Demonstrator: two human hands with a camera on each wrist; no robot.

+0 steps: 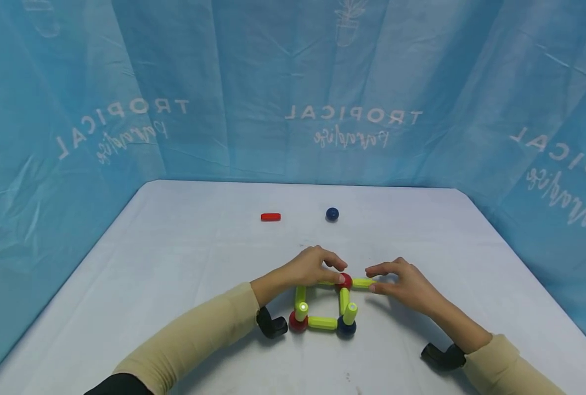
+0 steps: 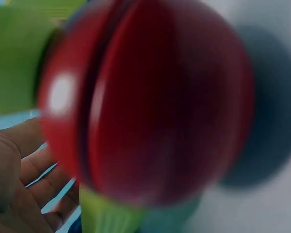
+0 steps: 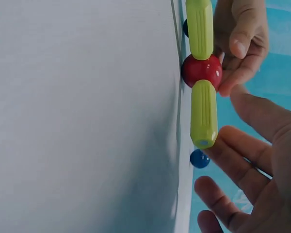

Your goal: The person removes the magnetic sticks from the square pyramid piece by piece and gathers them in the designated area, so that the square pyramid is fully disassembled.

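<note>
The left hand [image 1: 315, 266] is bending over a far red ball [image 1: 344, 282], and in the head view its thumb tip is overlapping this ball. Whether thumb and index finger are pinching it, I cannot tell. The right hand [image 1: 409, 285] is keeping its fingers released and spreading loosely; a yellow-green rod [image 3: 203, 114] is pointing from the ball towards them, its free end lying just beside the index finger. Whether they are touching, the overlap is not showing clearly.

The left hand is hiding the far left corner of the frame. Nearer to the person than the left fingers, a near red ball [image 1: 298, 322] and a near blue ball [image 1: 346, 328] are each carrying a raised rod. In the left wrist view, a blurred red ball is filling the middle and covering part of the fingers.

Beyond both hands' fingers, a red rod [image 1: 270, 217] and a loose blue ball [image 1: 332, 214] are lying on the white table [image 1: 214, 219]. Both sleeves are running out of the picture.
</note>
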